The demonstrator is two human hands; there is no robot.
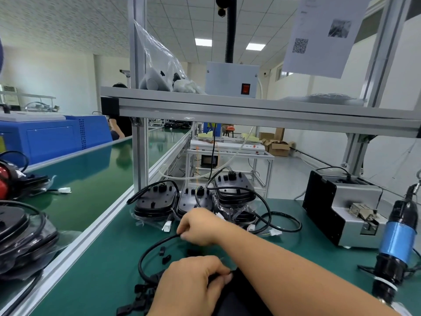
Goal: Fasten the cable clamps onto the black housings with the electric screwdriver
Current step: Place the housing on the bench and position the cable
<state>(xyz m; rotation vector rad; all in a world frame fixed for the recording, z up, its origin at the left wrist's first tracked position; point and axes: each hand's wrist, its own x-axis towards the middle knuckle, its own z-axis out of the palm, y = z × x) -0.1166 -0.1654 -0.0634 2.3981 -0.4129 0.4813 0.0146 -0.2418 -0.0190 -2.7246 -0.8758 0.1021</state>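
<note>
1. Green surface (109,258) stretched under an aluminium shelf frame (250,110); I saw black housings (157,201) stacked along its far edge.
2. My right hand (198,226) reached left across it, fingertips pinched on a black cable (145,253) that looped away to the near left.
3. My left hand (193,283) was curled round that cable's near end, beside another housing (239,293) lying under my right forearm.
4. Loose cable clamps (162,250) lay between the two hands, with more heaped at the near left.
5. At the right the electric screwdriver (396,242) hung upright, ungripped, near a screw feeder (346,208).
</note>
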